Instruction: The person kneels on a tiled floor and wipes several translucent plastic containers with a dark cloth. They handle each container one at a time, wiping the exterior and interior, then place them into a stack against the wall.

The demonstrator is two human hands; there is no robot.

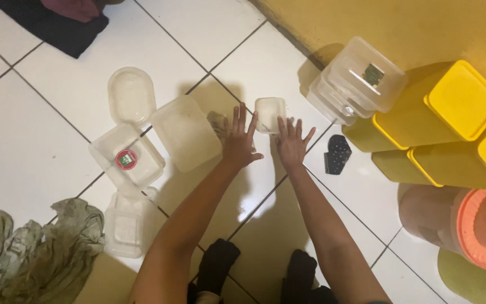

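Both hands, the left hand and right hand, were open with fingers spread, reaching for the small clear tub at frame centre; gripping its opposite sides would have steadied it.

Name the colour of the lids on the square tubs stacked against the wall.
Bright yellow lids, matching their yellow tubs; seen in the head view.

A floor of glossy white square ceramic tiles with dark grout lines fills the view, catching a soft glare of overhead light near the middle. A mustard-yellow painted wall meets it along the upper right.
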